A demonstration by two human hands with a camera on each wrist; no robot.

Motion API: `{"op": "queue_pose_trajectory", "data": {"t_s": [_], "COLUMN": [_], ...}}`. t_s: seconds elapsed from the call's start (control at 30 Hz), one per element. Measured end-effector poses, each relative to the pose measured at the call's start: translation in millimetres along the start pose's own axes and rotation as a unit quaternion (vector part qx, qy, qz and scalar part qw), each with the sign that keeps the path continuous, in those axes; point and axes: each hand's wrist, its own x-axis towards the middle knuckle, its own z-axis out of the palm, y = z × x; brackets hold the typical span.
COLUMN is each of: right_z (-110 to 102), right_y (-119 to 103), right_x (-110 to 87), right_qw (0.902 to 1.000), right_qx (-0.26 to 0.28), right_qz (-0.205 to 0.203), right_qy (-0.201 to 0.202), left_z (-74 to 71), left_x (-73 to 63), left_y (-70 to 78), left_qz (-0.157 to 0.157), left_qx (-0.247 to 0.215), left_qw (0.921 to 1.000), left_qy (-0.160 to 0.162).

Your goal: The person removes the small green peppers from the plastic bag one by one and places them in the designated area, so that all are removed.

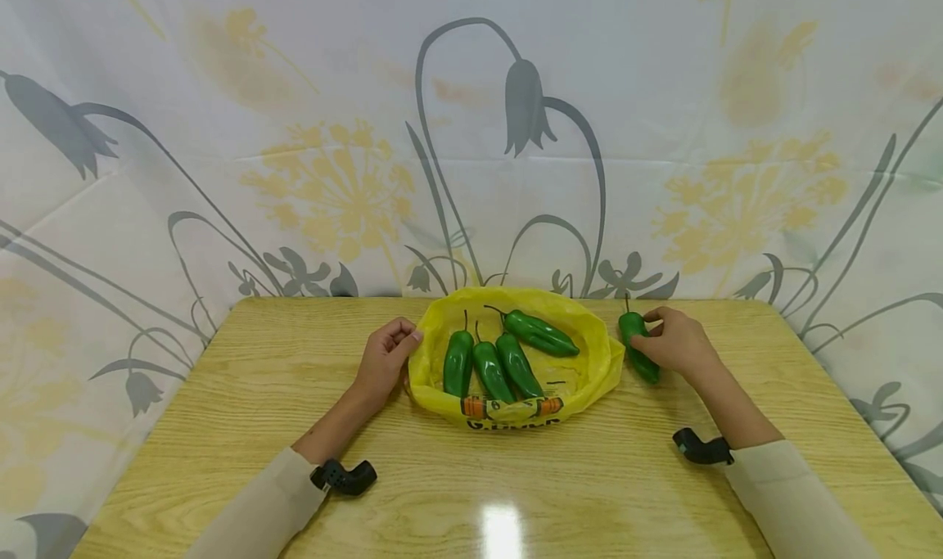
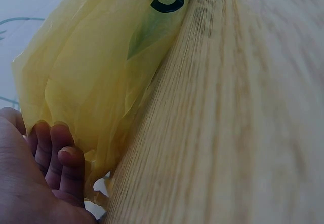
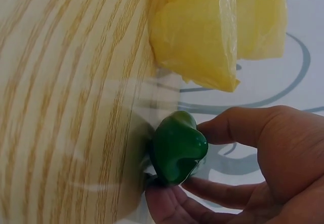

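A yellow plastic bag (image 1: 604,379) lies opened wide on the table, with several glossy green peppers (image 1: 541,334) inside it. At its left side, my left hand (image 1: 386,353) pinches the rim between thumb and fingers. The left wrist view shows the curled fingers (image 2: 63,155) against the thin yellow film. Just right of the bag, my right hand (image 1: 678,342) holds another green pepper (image 1: 639,346) between thumb and fingers. In the right wrist view this pepper (image 3: 179,148) is seen end-on, close to the tabletop, apart from the bag. Its stem points toward the back.
The wooden table (image 1: 412,493) reaches back to a pale curtain (image 1: 471,174) with grey and yellow flower prints. Each wrist bears a black device, one on the left wrist (image 1: 346,477) and one on the right wrist (image 1: 703,447). Light glares off the table's front.
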Motion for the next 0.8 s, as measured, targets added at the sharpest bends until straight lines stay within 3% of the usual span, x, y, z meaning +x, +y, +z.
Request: {"op": "queue_pose_trajectory", "data": {"t_s": [0.8], "right_z": [-6.5], "right_y": [-3.5], "right_x": [-2.5], "right_qw": [0.9984], "right_qx": [-0.054], "right_qz": [-0.004], "right_qy": [-0.019], "left_z": [1.5], "left_x": [-0.3], "left_y": [2.2], "left_qz": [-0.004], "left_qx": [0.001], "left_qw": [1.0000], "left_qy": [0.002]}}
